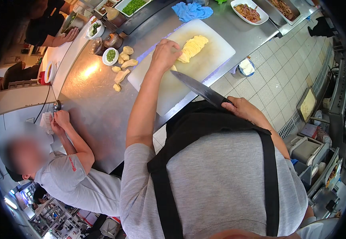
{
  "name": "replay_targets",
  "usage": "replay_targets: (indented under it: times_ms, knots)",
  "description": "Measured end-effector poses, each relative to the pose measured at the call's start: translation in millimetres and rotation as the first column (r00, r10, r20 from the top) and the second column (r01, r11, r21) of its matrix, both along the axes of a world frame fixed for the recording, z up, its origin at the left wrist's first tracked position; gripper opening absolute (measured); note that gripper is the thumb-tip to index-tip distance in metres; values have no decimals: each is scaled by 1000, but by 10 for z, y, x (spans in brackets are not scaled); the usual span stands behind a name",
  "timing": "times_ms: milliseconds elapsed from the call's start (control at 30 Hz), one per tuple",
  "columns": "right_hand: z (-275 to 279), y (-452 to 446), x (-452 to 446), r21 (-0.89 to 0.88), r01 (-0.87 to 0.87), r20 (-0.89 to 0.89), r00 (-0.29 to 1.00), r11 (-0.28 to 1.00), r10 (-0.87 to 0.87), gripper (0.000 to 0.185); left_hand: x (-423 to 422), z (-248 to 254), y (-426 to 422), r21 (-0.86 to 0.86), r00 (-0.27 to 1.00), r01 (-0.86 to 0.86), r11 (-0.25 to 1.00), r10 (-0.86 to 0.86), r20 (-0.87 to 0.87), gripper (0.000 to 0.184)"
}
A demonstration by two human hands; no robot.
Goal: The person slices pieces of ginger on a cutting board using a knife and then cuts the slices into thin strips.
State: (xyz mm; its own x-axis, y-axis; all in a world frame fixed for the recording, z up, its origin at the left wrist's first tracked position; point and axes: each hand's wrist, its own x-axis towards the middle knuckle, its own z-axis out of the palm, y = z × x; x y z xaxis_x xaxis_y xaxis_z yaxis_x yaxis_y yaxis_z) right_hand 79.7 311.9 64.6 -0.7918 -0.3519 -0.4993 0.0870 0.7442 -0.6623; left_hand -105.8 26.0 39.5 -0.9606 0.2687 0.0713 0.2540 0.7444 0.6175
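My right hand [236, 106] is closed round the black handle of a long kitchen knife [198, 87]. Its blade slants over a white cutting board [216, 59], tip near my left wrist. A small pale yellow piece [174, 68] lies by the tip. My left hand [166, 55] is over the board with its fingers bent, beside an overlapping row of thin pale yellow slices [193, 47] that look like ginger. What its fingertips hold, if anything, is hidden. Several whole peeled pieces [122, 75] of similar colour lie on the steel counter, left of the board.
A blue cloth [193, 11] lies beyond the board. Nearby stand a bowl of chopped greens [110, 56], jars [113, 41] and a white dish of sliced food [249, 12]. A co-worker [77, 171] leans at the left counter edge; another person's hand [66, 38] shows far left.
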Motion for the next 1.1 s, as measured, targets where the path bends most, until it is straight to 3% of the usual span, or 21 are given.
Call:
replay_targets:
  times_ms: [67, 167, 267, 367, 467, 1100]
  knots:
    - [-31, 5, -2, -28, 16, -32, 999, 999, -17, 48, 179, 53, -23, 86, 984, -138, 987, 147, -103, 15]
    - [-54, -20, -29, -41, 82, -79, 993, 996, -85, 46, 529, 41, -93, 169, 948, -289, 942, 306, -84, 12]
    - [-40, -102, -98, -68, 124, -100, 986, 990, -130, 45, 839, -115, -104, 90, 941, -274, 958, 286, -180, 8]
    - [-116, -146, -152, -79, 101, -135, 985, 992, -111, 43, 969, -249, -52, 112, 892, -233, 966, 258, -371, 9]
    - [-145, -194, -208, -42, 76, -122, 989, 996, -81, 41, 978, -321, -10, 132, 855, -244, 961, 278, -439, 10]
    - [-181, -257, -312, -58, 50, -151, 987, 997, -58, 39, 960, -348, -5, 136, 841, -212, 968, 252, -478, 8]
